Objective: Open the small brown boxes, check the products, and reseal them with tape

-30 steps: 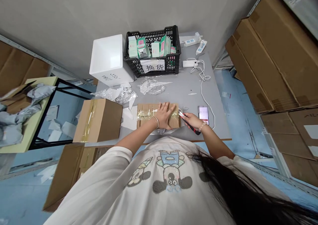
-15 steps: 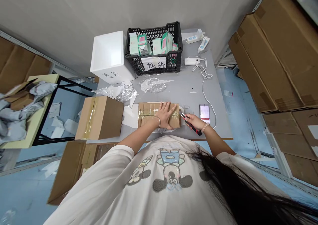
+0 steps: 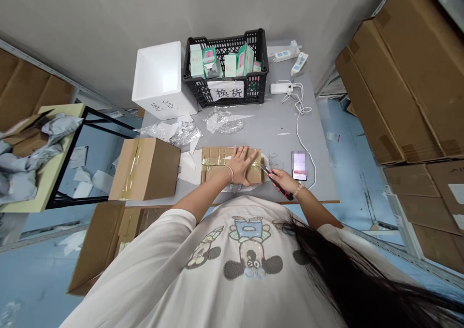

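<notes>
Hands share the work: the open left hand [image 3: 239, 169] presses the taped cardboard box [image 3: 217, 161] steady on the grey worktop [image 3: 279, 144], while the right hand [image 3: 284, 182] grips a red-and-black utility knife [image 3: 278, 187], its tip at the box's edge.

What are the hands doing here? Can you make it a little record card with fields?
Left hand: lying flat on a taped cardboard box
Right hand: holding a red and black utility knife
Knife blade: at the box's right end; touching or not, cannot tell
Nearby: a phone and crumpled plastic wrap on a grey table
Farther: a black plastic crate of mint-green boxes
</notes>
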Demonstrator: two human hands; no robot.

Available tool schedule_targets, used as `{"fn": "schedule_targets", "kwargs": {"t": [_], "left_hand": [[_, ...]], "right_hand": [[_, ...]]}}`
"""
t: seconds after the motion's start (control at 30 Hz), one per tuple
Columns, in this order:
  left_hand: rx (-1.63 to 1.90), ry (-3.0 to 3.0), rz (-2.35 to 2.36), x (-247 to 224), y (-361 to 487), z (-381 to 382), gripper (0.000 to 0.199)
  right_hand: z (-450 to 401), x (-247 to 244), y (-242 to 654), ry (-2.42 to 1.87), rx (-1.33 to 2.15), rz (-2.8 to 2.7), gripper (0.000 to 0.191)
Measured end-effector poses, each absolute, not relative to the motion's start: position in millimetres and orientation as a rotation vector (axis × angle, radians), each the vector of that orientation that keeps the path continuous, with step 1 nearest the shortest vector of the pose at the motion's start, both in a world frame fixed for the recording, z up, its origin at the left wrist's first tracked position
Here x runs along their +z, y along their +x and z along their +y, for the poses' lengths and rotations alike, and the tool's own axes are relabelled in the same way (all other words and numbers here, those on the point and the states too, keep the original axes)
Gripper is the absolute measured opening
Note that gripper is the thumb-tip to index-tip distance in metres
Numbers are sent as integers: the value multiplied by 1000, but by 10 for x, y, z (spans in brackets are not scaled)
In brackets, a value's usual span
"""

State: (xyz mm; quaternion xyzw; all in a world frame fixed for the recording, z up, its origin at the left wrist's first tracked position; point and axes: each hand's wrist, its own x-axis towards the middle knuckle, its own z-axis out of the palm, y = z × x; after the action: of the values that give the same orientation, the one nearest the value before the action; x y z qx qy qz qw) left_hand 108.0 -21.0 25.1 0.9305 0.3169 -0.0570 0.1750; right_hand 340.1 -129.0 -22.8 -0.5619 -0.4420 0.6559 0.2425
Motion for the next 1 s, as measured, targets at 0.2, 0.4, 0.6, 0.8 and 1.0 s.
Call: {"fn": "schedule_targets", "kwargs": {"t": [0.2, 0.4, 0.6, 0.8, 1.0], "left_hand": [[-176, 2645, 926, 253, 1039, -157, 146], [-206, 2637, 939, 271, 1114, -210, 146], [-224, 2495, 1061, 513, 912, 96, 122], [413, 2006, 1686, 602, -267, 398, 77], [481, 1542, 1479, 311, -672, -60, 76]], "right_hand": [[-1378, -243, 3261, -1487, 1797, -1182, 36], [-1563, -266, 3352, -1562, 1757, -1181, 40], [-1573, -166, 3429, -1663, 1538, -889, 43], [-1609, 38, 3266, -1627, 1564, -897, 43], [-1419, 98, 3045, -1729, 1579, -960, 36]]}}
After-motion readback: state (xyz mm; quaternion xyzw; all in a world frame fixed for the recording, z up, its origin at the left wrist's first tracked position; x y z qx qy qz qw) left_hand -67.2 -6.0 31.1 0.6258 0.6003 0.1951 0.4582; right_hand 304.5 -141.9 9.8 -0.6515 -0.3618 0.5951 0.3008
